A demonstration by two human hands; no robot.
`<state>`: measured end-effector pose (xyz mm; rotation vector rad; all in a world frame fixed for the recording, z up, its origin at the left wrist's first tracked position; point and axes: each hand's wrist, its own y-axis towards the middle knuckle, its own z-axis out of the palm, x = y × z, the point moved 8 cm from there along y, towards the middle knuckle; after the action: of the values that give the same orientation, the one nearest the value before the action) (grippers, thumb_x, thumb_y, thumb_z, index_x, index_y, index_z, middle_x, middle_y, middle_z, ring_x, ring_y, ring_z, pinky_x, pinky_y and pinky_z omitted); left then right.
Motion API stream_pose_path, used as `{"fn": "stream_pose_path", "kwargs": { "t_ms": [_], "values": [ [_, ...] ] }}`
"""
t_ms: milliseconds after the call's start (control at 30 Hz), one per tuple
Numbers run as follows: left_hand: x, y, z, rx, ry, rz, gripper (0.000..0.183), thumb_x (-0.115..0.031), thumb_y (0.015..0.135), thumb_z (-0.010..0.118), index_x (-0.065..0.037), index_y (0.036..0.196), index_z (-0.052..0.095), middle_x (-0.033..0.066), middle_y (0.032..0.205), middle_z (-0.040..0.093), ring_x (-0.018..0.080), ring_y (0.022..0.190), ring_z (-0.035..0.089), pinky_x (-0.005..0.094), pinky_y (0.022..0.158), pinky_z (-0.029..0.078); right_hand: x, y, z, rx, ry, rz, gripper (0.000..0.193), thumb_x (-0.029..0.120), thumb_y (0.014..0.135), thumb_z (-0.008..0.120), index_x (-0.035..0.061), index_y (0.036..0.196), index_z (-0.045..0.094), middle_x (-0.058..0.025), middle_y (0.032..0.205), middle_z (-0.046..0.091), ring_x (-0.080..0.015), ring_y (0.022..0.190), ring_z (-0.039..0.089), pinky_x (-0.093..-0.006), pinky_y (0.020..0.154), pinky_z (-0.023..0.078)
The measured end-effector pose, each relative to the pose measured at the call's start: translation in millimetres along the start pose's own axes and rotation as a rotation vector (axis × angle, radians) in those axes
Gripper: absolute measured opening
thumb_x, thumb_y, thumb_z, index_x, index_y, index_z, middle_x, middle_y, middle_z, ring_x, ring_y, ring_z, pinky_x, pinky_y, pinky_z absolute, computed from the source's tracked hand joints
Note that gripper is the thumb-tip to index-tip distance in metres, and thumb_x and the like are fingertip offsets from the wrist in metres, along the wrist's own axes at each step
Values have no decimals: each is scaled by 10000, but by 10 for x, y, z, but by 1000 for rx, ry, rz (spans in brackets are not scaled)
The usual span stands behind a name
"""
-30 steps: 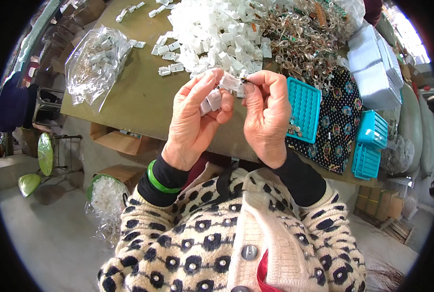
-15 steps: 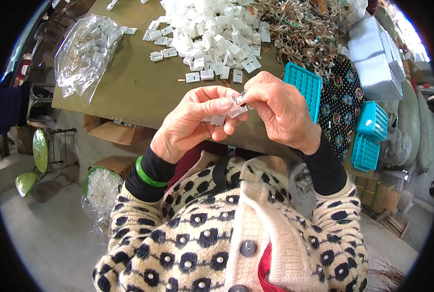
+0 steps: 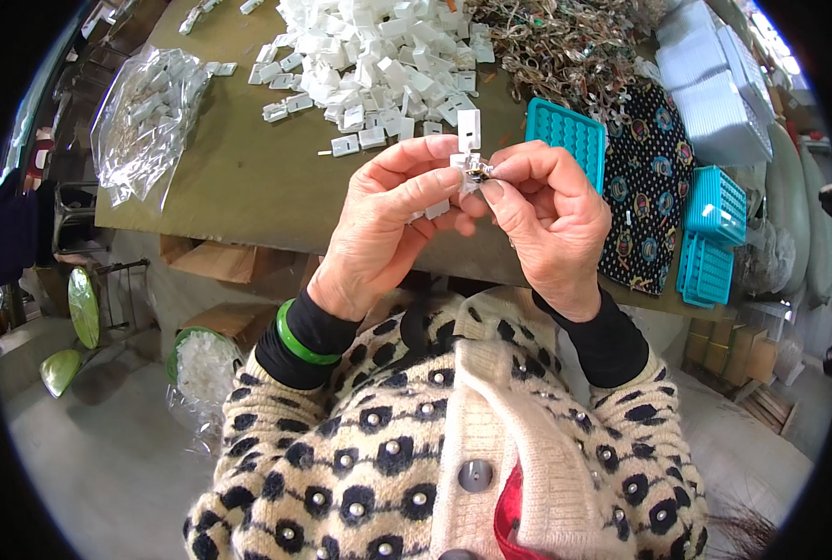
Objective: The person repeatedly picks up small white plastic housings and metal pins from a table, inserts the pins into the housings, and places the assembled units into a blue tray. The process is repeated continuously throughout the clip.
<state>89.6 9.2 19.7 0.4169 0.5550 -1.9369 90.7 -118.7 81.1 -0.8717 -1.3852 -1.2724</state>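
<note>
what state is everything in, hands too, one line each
left hand: closed on white plastic piece
white plastic piece: flat part pointing up
right hand: at small metal part, exact grip unclear
white pieces: loosely heaped
clear bag: lying on table, partly filled
turquoise tray: flat, near end hidden
white trays: stacked
cardboard box: under the table

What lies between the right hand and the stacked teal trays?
In the head view, a dark patterned cloth lies between the right hand and the stacked teal trays.
</note>
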Motion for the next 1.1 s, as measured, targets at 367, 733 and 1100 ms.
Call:
{"fn": "stream_pose_path", "kwargs": {
  "t_ms": [367, 733, 1100],
  "values": [
    [29, 7, 55, -11, 68, 68, 272, 24, 864, 677, 23, 1132, 632, 139, 983, 697, 227, 821, 704, 345, 750, 610, -119, -19, -164, -8, 145, 271, 78, 34, 868, 662, -1, 894, 597, -43, 863, 636, -43, 638, 521, -178, 548, 387],
    [23, -43, 133, -13, 231, 332, 264, 58, 819, 728, 13, 1069, 653, 118, 970, 686, 206, 805, 689, 339, 737, 593, 7, -119, -143, -15, -65, 129, 50, 7, 913, 622, -24, 948, 602, -49, 840, 651, -88, 725, 626, -218, 637, 497],
    [5, -120, 125, -152, 328, 337, 180, 37, 834, 722, 24, 996, 646, 95, 918, 697, 152, 747, 678, 265, 697, 548, 315, -325, 84, -117, -796, -616, 297, -110, 706, 626, 44, 959, 599, -90, 874, 584, -261, 758, 579, -366, 654, 417]
  ]
}}
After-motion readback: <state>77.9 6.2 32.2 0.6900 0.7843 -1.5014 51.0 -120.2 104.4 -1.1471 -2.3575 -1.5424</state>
